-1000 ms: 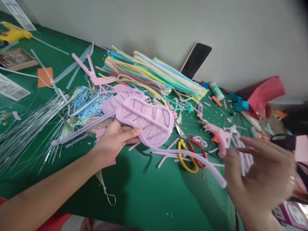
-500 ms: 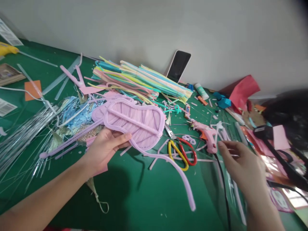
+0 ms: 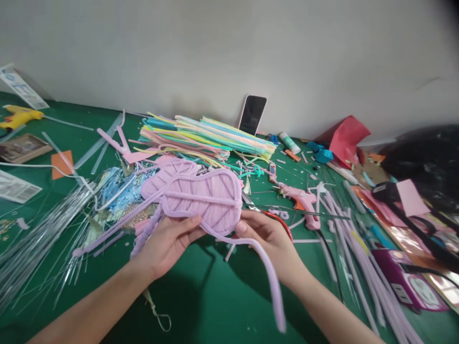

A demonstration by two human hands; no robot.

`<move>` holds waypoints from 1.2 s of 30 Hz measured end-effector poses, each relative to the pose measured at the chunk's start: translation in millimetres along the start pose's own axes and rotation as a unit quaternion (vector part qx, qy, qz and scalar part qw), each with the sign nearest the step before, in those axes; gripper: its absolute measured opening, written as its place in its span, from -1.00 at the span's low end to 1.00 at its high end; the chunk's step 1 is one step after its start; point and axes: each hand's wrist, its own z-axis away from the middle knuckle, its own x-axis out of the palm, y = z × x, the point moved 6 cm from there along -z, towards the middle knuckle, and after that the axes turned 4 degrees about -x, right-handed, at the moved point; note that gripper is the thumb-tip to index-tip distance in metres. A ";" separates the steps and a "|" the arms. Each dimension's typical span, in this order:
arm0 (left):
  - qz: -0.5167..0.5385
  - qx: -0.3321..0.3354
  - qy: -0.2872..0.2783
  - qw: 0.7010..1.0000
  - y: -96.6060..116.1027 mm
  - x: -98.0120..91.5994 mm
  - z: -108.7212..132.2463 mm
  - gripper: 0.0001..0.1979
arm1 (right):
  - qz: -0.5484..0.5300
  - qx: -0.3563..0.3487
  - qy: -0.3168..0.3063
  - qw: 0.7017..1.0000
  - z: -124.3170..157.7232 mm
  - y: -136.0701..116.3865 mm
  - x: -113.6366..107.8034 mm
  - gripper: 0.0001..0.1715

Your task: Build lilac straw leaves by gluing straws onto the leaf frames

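Observation:
Both my hands hold a lilac leaf-shaped piece made of fuzzy craft stems, above the green table. My left hand grips its near left edge with the thumb on top. My right hand pinches the near right edge. A long loose lilac stem trails from the piece toward me. A second similar lilac piece lies just behind it on the table.
A heap of pastel stems lies behind, with a phone leaning on the wall. Red and yellow scissors, a pink glue gun, loose lilac stems, silver tinsel and paper scraps are scattered around.
My right hand has come in from the right, empty, and taken hold of the lilac piece's right edge. The piece has shifted slightly and the view has panned.

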 end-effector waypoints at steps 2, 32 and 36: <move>-0.007 0.003 -0.008 1.000 -0.6 1.7 1.2 -0.58 | 0.012 -0.004 0.027 1.000 -4.2 -2.8 0.4 -0.58; -0.012 -0.080 -0.002 0.997 -5.1 -3.9 0.0 -0.73 | 0.481 0.015 0.117 0.869 -24.9 -36.5 -90.9 -0.53; 0.046 -0.097 0.019 0.994 -5.1 -3.2 0.9 -0.78 | 0.680 0.182 0.237 0.670 6.6 -23.6 -153.6 -0.39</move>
